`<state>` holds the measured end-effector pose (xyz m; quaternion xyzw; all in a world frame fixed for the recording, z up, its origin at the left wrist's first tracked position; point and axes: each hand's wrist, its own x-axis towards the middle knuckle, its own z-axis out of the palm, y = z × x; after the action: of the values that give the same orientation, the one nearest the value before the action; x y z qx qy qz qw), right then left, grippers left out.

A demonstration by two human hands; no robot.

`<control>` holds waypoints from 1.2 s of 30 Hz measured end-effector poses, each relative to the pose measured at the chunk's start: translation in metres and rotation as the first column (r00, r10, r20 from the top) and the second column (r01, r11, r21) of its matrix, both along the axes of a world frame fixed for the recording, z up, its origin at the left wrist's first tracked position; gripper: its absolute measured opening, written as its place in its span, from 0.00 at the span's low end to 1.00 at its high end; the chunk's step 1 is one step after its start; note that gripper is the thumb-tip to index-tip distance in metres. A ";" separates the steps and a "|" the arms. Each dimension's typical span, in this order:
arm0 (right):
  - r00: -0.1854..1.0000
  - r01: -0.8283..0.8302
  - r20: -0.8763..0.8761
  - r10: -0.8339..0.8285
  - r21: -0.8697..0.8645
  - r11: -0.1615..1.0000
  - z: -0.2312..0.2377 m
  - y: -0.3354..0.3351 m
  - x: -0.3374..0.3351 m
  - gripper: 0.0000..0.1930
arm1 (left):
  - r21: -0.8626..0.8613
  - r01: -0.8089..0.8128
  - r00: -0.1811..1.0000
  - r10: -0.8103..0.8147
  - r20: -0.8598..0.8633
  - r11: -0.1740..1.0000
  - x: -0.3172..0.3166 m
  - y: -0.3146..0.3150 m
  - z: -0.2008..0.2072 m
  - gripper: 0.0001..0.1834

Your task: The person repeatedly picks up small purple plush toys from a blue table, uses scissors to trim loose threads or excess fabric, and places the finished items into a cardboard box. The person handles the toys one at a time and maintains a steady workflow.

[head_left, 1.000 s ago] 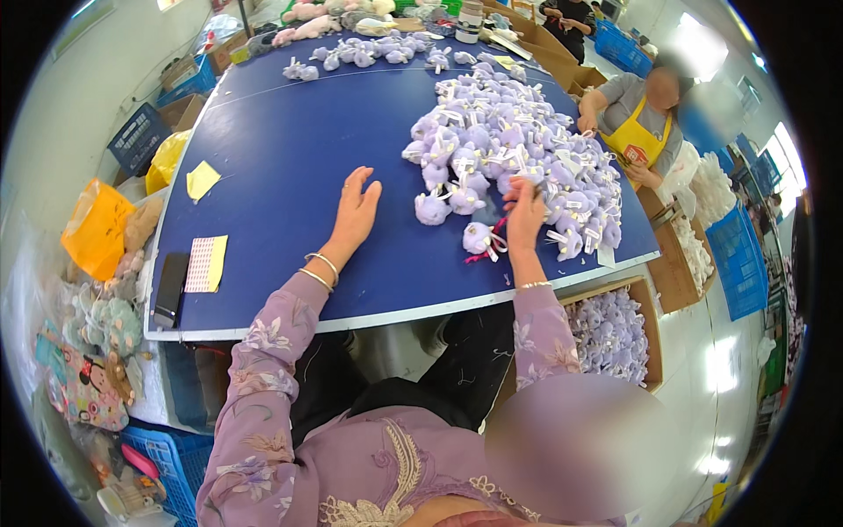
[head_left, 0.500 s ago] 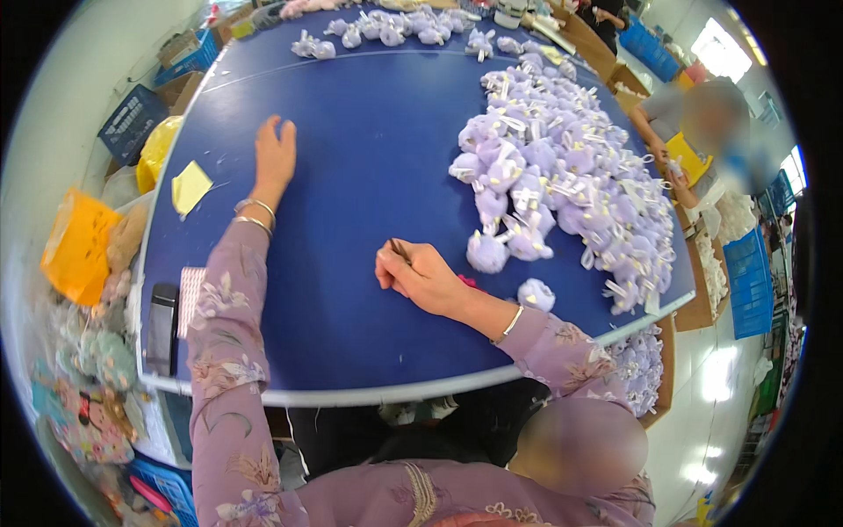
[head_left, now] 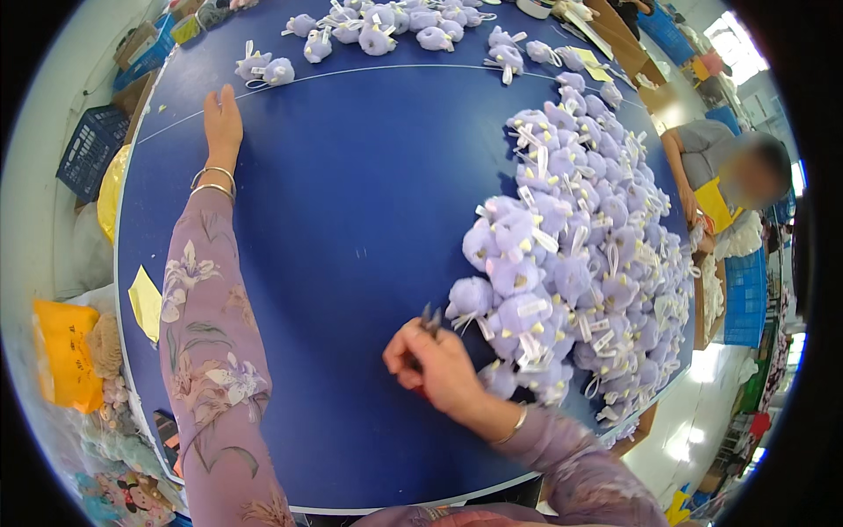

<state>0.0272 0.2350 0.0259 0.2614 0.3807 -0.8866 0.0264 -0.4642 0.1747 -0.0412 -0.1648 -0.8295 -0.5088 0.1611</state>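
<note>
Left hand [head_left: 224,127] near the far plush toys [head_left: 279,71]

The step in hand looks like a reach: the left hand is empty, thumb parted from the fingers, just short of two lilac plush toys on the blue table [head_left: 351,220]. The right hand [head_left: 439,369] closes round a small dark tool [head_left: 429,318] (snips, perhaps) beside the big heap [head_left: 562,272]. Taking a toy calls for stretching slightly further and pinching its soft body.

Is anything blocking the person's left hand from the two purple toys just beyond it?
Nothing visible does: between the left hand and the two purple toys is only flat blue tabletop with a thin white line. The right hand, holding a dark tool, is beside the toy pile.
</note>
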 end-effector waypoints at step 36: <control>0.901 0.053 -0.346 0.261 0.686 0.726 -0.024 0.066 -0.243 0.13 | 0.053 0.992 0.095 -0.945 0.313 0.117 -0.043 0.302 0.065 0.21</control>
<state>-0.2155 0.3012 0.0019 0.0339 0.6889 -0.7167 -0.1026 -0.5069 0.4766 0.0241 -0.6122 -0.5666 -0.4311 -0.3441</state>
